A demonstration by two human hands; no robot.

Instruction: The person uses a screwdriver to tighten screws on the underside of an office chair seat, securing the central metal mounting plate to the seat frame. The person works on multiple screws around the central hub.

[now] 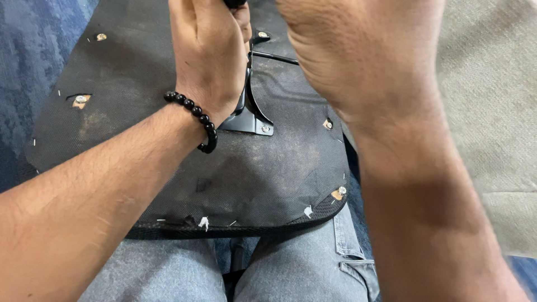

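Note:
An upturned chair seat [168,84], its underside covered in dusty black fabric, rests against my knees. A black metal bracket [249,114] is screwed to its middle, with a thin black lever [274,57] sticking out to the right. My left hand [207,53], with a black bead bracelet on the wrist, is curled around a dark object at the top edge of the view, just above the bracket. My right hand [358,50] is raised close to the camera as a loose fist; its fingers run out of view, so what it holds is hidden.
Metal screw inserts [81,99] sit in cut-outs around the seat's rim, one at the near right corner [338,193]. Blue carpet [28,50] lies to the left. A beige fabric surface [492,100] fills the right side. My jeans [291,268] are below.

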